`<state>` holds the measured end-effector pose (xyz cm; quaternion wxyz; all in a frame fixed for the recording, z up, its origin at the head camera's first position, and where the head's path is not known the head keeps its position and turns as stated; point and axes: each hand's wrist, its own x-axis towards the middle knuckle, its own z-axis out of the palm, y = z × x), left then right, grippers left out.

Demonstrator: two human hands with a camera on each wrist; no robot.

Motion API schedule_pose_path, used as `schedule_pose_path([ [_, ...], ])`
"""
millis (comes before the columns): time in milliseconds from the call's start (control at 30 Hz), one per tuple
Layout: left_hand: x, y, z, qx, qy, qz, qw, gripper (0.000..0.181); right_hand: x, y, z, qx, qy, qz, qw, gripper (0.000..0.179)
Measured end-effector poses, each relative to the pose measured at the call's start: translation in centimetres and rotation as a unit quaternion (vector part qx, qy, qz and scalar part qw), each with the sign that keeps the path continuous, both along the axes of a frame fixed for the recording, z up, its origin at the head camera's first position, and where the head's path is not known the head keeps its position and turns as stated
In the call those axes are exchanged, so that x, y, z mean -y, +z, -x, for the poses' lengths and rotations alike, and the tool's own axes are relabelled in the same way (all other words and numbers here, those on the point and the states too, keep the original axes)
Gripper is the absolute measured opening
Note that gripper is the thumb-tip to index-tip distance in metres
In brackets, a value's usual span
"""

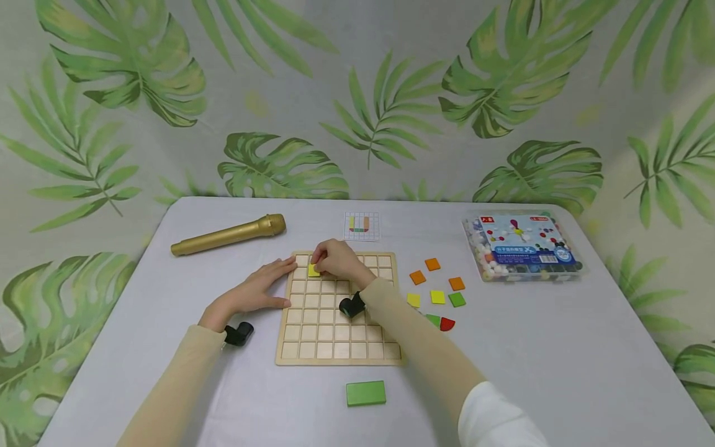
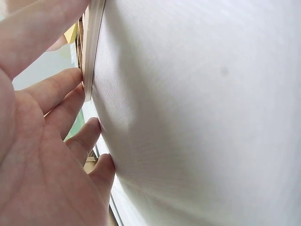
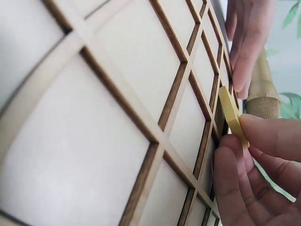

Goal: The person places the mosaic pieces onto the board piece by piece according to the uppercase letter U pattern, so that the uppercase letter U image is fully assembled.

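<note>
While a sleeve [image 1: 416,335] partly hides the grid board [image 1: 310,316], the right hand [image 1: 342,261] pinches a part-covered yellow tile [image 1: 313,271] at its eight o'clock; the left hand [image 1: 257,290] lies spread.

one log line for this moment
right hand: pinches yellow tile over board | left hand: touches board's left edge | orange tiles: right of board

Head view: looks forward and down from your side, far enough back to take in the worktop [image 1: 530,347] and leaf-print backdrop [image 1: 385,112]. Left wrist: very close, rolled sideways, facing along your left grip [image 1: 254,292] to the gridded board [image 2: 92,47]. Right wrist: low and close across it, facing your right grip [image 1: 343,261]. All three share board and left grip.
</note>
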<state>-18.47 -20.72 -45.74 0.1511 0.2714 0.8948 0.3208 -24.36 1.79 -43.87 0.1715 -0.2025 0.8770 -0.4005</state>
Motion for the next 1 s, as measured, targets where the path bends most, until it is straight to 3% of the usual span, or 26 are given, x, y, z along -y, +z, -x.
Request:
schedule_pose_path([
  [233,0.1,-0.1,0.0,0.001,0.002,-0.004,1.0,0.081,0.3,0.2,-0.3,-0.04,0.003,-0.057,0.9976,0.006],
  [467,0.1,-0.2,0.0,-0.001,-0.001,-0.006,1.0,0.081,0.4,0.4,-0.5,-0.059,0.008,-0.074,0.9955,0.006],
  [733,0.2,-0.2,0.1,-0.001,-0.001,-0.002,1.0,0.082,0.2,0.3,-0.5,-0.051,0.01,-0.068,0.9963,0.008],
  [833,0.2,-0.2,0.1,0.0,-0.001,-0.002,1.0,0.082,-0.1,0.3,-0.4,-0.035,0.01,-0.041,0.9985,0.008],
  [933,0.2,-0.2,0.2,-0.001,0.0,-0.002,1.0,0.082,-1.0,0.3,0.0,0.014,0.009,0.021,0.9996,0.01],
  [1000,0.1,-0.1,0.2,-0.001,0.001,-0.001,1.0,0.081,-2.1,0.5,0.3,0.059,0.013,0.076,0.9953,0.015],
])
